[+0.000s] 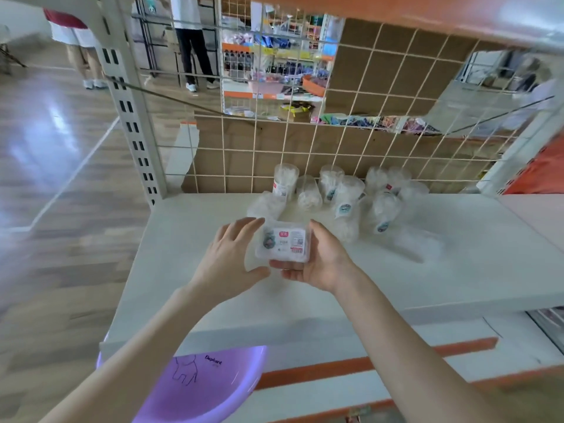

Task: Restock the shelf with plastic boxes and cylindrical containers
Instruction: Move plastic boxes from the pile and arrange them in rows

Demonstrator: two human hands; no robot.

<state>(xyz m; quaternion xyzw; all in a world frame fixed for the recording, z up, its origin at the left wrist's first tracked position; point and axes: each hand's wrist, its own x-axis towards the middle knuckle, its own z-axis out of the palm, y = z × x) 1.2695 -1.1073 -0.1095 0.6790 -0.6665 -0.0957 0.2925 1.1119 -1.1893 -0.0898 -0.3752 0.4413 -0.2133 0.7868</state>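
A clear plastic box point(284, 243) with a white label and a red logo is held above the white shelf point(442, 270). My right hand point(317, 264) grips it from below and from the right side, fingers curled under it. My left hand point(233, 254) is spread with straight fingers just left of the box, its fingertips at the box's upper left corner and the thumb beneath. Several clear cylindrical containers point(346, 196) stand and lie in a cluster at the back of the shelf, behind the box.
A wire grid backed by brown board point(305, 148) closes the shelf's rear. A slotted white upright point(128, 111) stands at the left. A purple basin point(198, 389) sits below the shelf's front edge. People stand on the wooden floor beyond.
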